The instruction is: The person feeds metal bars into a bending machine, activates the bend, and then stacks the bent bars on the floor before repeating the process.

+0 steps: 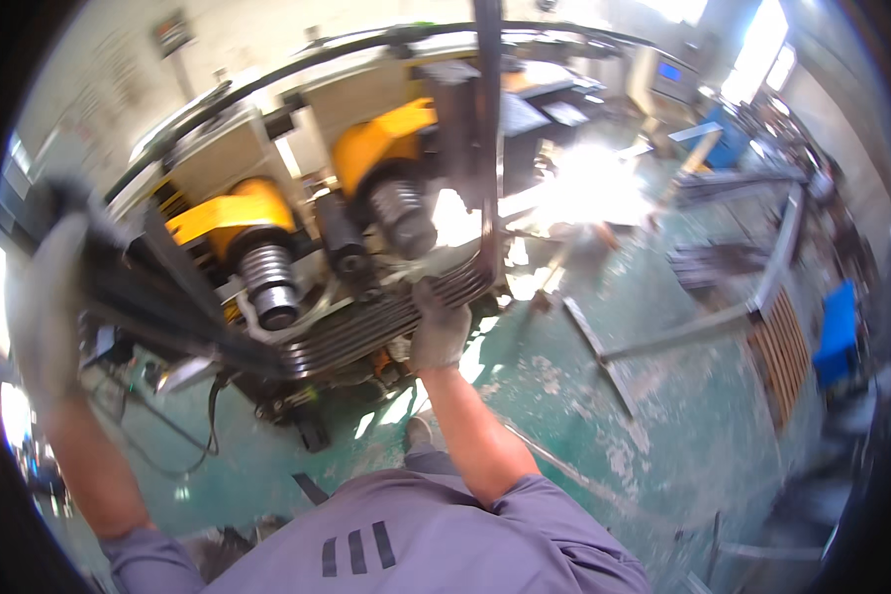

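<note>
While the bundle of long dark metal bars (183, 322) runs slantwise across the front of the cream and yellow bending machine (297, 178), it lies between both gloved hands, its long axis going from upper left, near the person's left shoulder, down to the right toward the ribbed steel forming die (366, 322) at the machine's front edge. From there the stock turns sharply upward as a dark vertical length (488, 129) rising past the machine's top edge.

Left hand (45, 307), in a pale grey work glove, is raised high and appears wrapped around the near end of the bars; motion blur keeps the fingers from reading clearly. Right hand (438, 327), in a like glove, is closed or pressed onto the bend where bars meet the die's right end, fingers curled over the top. Of the two, the right hand is the nearer to the bend, the left to the free end.

Bars look smooth, matt and rigid, square-edged as far as the blur allows. Die grooves are bright, parallel and polished. Two threaded steel rollers (267, 282) sit under rounded yellow guards (228, 213). Below, the green painted concrete floor (663, 416) is worn in pale patches, with loose steel lengths (604, 361) lying on it.
</note>
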### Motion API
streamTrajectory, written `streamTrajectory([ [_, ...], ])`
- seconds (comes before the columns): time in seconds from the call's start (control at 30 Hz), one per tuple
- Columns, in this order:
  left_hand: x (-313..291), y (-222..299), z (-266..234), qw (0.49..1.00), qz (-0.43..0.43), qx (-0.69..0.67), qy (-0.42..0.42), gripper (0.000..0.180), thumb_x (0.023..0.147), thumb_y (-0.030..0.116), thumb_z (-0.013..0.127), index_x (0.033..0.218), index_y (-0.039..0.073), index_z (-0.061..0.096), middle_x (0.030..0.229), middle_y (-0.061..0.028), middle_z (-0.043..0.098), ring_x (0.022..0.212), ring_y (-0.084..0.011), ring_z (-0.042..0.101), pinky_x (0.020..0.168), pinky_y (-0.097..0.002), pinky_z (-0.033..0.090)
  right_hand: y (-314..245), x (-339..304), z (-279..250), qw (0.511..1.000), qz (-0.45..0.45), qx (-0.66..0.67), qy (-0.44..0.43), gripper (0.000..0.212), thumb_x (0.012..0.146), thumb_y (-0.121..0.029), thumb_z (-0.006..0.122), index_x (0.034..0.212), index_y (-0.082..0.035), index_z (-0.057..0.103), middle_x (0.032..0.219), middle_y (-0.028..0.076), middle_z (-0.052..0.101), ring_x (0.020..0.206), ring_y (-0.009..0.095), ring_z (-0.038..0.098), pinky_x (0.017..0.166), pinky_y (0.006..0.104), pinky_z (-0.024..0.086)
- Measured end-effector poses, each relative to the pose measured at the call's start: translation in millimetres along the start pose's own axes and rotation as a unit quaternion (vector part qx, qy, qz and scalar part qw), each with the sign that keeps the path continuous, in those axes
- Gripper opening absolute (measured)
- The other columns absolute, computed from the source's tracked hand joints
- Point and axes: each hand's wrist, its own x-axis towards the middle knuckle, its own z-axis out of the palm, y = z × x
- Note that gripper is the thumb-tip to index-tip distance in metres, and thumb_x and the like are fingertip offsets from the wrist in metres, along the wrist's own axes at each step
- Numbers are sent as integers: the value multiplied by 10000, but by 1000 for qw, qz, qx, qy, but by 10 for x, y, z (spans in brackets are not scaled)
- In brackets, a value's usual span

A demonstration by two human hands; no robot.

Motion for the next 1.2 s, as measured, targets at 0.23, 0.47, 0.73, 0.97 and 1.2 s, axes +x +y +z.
streamTrajectory([
  [0.23, -920, 12, 522, 929, 121, -253, -243, 402, 1044, 156, 564, 1356, -96, 577, 1174, -181, 678, 1048, -236, 680, 1007, -376, 532, -1201, -1033, -1841, 981, -89, 51, 162, 127, 1031, -2, 661, 1139, -1, 593, 890, 134, 703, 780, 288, 743, 710, 420, 646],
  [0.47, -2261, 372, 1898, 795, -49, -520, -307, 405, 924, 176, 628, 1270, -21, 551, 1004, -118, 623, 996, -249, 635, 963, -393, 507, -3125, -2870, -3388, 864, -308, -103, 384, 147, 1028, -59, 685, 1165, -28, 643, 834, 81, 707, 668, 187, 700, 611, 357, 609],
  [0.73, -4143, 1793, 3006, 545, -217, -654, -477, 438, 863, 52, 634, 1297, 32, 585, 1102, -122, 642, 1107, -312, 643, 1062, -454, 495, -5345, -5212, -3924, 581, -399, -389, 593, 271, 976, -157, 726, 1186, 13, 711, 780, 52, 728, 650, 110, 673, 609, 288, 547],
  [0.97, -5755, 3516, 3618, 378, -281, -643, -604, 538, 835, 59, 693, 1367, 42, 616, 1309, -173, 649, 1269, -364, 619, 1181, -521, 450, -7129, -6748, -4421, 288, -371, -559, 683, 265, 970, -269, 732, 991, -5, 749, 769, 33, 720, 657, 102, 655, 628, 283, 514],
  [1.2, -7411, 4489, 4136, 115, -236, -442, -858, 523, 970, 155, 734, 1394, -109, 578, 1234, -267, 730, 1069, -399, 739, 976, -536, 585, -8217, -8359, -5930, 92, -201, -652, 725, 350, 999, -243, 705, 1301, -67, 714, 1035, 243, 766, 957, 378, 753, 876, 456, 583],
])
